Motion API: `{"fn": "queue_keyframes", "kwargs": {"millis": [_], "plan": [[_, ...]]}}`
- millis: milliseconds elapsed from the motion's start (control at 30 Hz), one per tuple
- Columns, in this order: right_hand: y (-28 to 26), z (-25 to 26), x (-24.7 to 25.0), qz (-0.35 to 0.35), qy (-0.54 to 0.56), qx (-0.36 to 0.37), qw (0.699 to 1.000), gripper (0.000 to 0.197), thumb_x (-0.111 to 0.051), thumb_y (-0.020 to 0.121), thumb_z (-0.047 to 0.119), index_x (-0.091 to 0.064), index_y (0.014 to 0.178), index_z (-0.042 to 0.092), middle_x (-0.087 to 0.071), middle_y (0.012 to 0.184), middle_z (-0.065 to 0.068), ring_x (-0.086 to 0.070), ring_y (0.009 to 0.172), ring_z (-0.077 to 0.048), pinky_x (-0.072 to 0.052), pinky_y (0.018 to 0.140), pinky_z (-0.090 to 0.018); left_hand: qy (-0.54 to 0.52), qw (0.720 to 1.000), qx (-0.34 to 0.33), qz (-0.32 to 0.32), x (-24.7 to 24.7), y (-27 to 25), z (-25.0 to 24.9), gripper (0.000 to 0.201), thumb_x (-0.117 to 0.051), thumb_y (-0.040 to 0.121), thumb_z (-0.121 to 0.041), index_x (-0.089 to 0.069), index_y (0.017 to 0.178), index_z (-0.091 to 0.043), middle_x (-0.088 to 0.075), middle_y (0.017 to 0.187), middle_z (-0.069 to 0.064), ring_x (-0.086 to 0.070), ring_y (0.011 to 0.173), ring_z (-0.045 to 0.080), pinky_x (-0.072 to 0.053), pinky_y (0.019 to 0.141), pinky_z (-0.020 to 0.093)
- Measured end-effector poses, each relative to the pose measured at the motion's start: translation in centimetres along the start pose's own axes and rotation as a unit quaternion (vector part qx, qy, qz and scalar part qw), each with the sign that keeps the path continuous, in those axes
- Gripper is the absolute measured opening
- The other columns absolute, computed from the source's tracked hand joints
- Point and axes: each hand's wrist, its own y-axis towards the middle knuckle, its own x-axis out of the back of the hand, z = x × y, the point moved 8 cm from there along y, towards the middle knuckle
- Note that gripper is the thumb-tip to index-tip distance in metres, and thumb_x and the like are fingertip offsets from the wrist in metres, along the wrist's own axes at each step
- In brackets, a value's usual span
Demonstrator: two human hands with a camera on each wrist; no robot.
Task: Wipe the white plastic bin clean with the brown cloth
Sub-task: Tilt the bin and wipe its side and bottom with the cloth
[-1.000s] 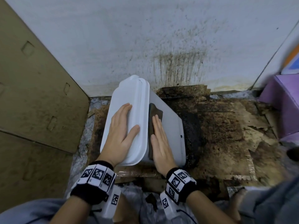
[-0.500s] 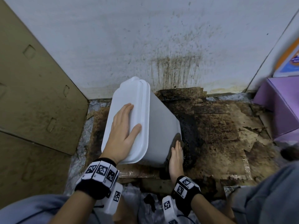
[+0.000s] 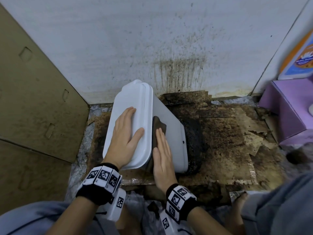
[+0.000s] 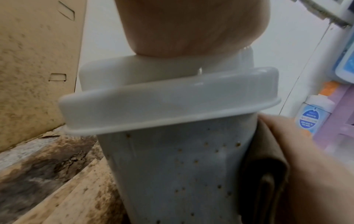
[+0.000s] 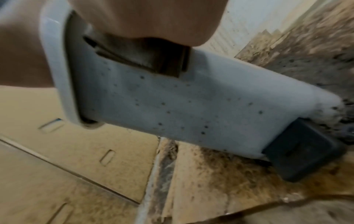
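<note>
The white plastic bin (image 3: 174, 131) stands on the dirty floor with its lid (image 3: 128, 106) on, and its near side (image 4: 172, 174) is dotted with small brown specks. My left hand (image 3: 126, 134) lies flat on the lid with straight fingers. My right hand (image 3: 162, 150) presses the folded brown cloth (image 3: 158, 128) flat against the bin's right side, just below the lid rim. In the right wrist view the cloth (image 5: 145, 59) sits under my palm high on the speckled wall (image 5: 182, 106).
Stained cardboard (image 3: 228, 133) covers the floor in front of a spattered white wall (image 3: 169, 48). A cardboard panel (image 3: 33, 99) stands at the left. A purple box (image 3: 291, 107) and bottles (image 4: 314, 113) are at the right. A dark block (image 5: 306, 148) sits under the bin's base.
My right hand slid the cloth down to the bin's lower near corner half a second ago, then back up under the lid rim. The left hand stayed on the lid.
</note>
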Motion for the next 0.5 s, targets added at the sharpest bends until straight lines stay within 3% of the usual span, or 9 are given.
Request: {"fn": "queue_keyframes", "kwargs": {"millis": [133,233,300,400,500], "plan": [[-0.4,-3.7,1.0,-0.039,-0.005,-0.021,0.999,0.052,-0.02,0.108,0.036,-0.021,0.16,0.028,-0.017,0.166,0.017,-0.013,0.154,-0.003,-0.011,0.124,-0.026,-0.002,1.0,0.003,0.001,-0.1,0.0,-0.2,0.069,-0.04,0.099,-0.053,-0.026,0.158,-0.02,-0.025,0.163,-0.009,-0.019,0.152,0.009,-0.018,0.126,0.04],[-1.5,-8.4,1.7,-0.076,0.014,-0.1,0.992,0.049,-0.022,0.107,0.036,-0.024,0.157,0.035,-0.019,0.165,0.019,-0.015,0.152,0.002,-0.012,0.126,-0.028,-0.005,1.0,0.004,0.0,0.1,0.0,-0.2,0.067,-0.042,0.099,-0.052,-0.026,0.157,-0.022,-0.026,0.163,-0.011,-0.019,0.151,0.008,-0.018,0.126,0.039],[-2.1,-11.0,2.2,-0.097,0.029,-0.169,0.981,0.048,-0.022,0.107,0.037,-0.021,0.155,0.036,-0.018,0.165,0.015,-0.014,0.153,-0.003,-0.009,0.125,-0.026,-0.007,1.0,0.006,0.001,0.1,-0.1,-0.1,0.067,-0.042,0.099,-0.052,-0.026,0.157,-0.024,-0.025,0.163,-0.013,-0.019,0.151,0.006,-0.018,0.125,0.038],[-2.1,-12.9,2.5,-0.096,0.034,-0.263,0.959,0.049,-0.023,0.111,0.029,-0.016,0.159,0.023,-0.01,0.169,0.002,-0.005,0.156,-0.012,0.001,0.116,-0.015,-0.005,1.0,0.005,0.001,0.1,-0.1,-0.1,0.066,-0.042,0.1,-0.051,-0.026,0.157,-0.024,-0.025,0.162,-0.013,-0.018,0.151,0.006,-0.017,0.125,0.035],[-1.5,-13.0,2.4,-0.085,0.051,-0.315,0.944,0.053,-0.025,0.111,0.029,-0.012,0.161,0.017,-0.003,0.17,-0.004,-0.001,0.156,-0.015,0.005,0.118,-0.021,0.0,1.0,0.006,0.001,0.1,-0.1,0.1,0.066,-0.041,0.1,-0.052,-0.026,0.158,-0.023,-0.025,0.163,-0.013,-0.018,0.151,0.005,-0.016,0.125,0.033]]}}
